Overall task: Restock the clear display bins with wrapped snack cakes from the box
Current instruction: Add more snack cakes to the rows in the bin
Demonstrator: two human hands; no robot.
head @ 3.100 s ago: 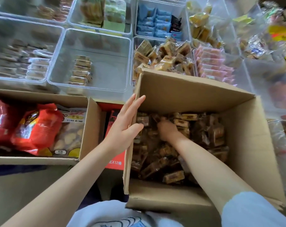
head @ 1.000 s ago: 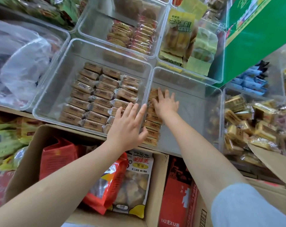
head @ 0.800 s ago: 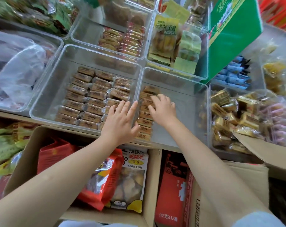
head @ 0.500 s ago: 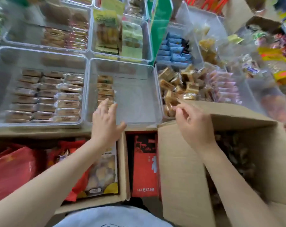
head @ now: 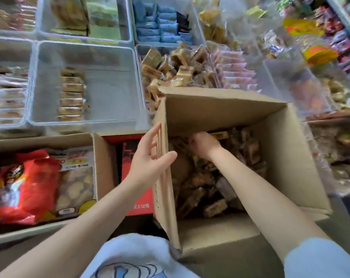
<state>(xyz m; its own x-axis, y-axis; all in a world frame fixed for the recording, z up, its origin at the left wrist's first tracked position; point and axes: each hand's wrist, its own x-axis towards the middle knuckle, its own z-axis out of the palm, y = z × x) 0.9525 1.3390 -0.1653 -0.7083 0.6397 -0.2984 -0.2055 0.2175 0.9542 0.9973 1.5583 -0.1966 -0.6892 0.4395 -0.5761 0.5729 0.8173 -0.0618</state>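
Down in the cardboard box (head: 220, 109), right hand (head: 205, 146) had come back from the clear bin (head: 114, 85) and curled into the wrapped snack cakes (head: 210, 189), grip contents hidden, left hand (head: 150, 159) flat-fingered against the box wall, so next refill grab looked underway, bin's single cake row (head: 71, 95) mostly unfilled.

Packed snack shelves (head: 320, 37), daylight
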